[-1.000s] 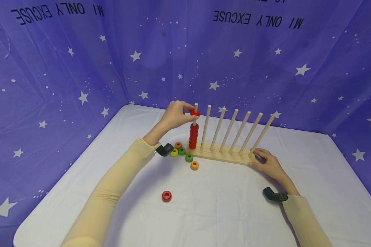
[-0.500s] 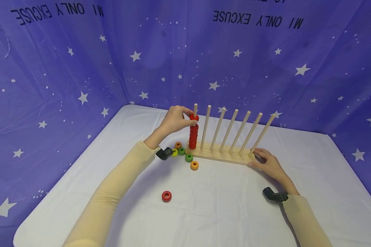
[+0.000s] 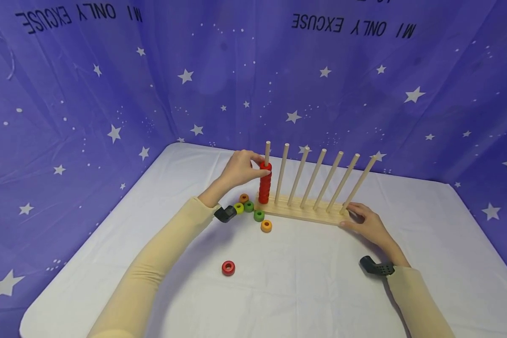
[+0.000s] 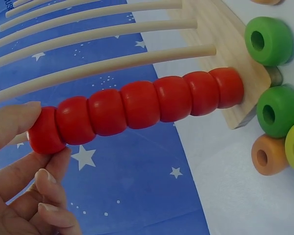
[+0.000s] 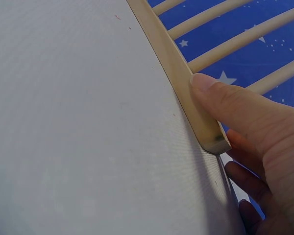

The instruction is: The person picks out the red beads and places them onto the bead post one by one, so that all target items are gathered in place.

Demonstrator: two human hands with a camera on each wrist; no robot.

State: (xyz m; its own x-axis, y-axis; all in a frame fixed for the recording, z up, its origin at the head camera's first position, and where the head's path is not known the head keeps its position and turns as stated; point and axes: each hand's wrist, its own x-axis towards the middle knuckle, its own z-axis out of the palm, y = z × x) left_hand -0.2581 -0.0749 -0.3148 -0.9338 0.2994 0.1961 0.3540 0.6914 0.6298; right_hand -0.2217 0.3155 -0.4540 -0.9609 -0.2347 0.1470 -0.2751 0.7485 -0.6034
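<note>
A wooden base (image 3: 304, 215) with several upright pegs stands on the table. Red beads (image 4: 139, 105) fill most of its leftmost peg, each touching the one below. My left hand (image 3: 240, 169) pinches the topmost red bead (image 4: 46, 131) between thumb and fingers, and that bead rests against the stack. At the opposite end, my right hand (image 3: 369, 226) grips the base's right end. In the right wrist view the thumb (image 5: 225, 100) lies along the base's edge; the other fingers are partly hidden behind it.
Near the base's left end lie green beads (image 3: 259, 215), a yellow bead (image 3: 238, 208) and orange beads (image 3: 266, 226). A lone red bead (image 3: 228, 268) lies closer to the front. A starry blue cloth (image 3: 219, 84) hangs behind the white table (image 3: 304, 291).
The left hand has slid its red bead down the leftmost peg until it met the stack. My right hand has stayed at the base's end.
</note>
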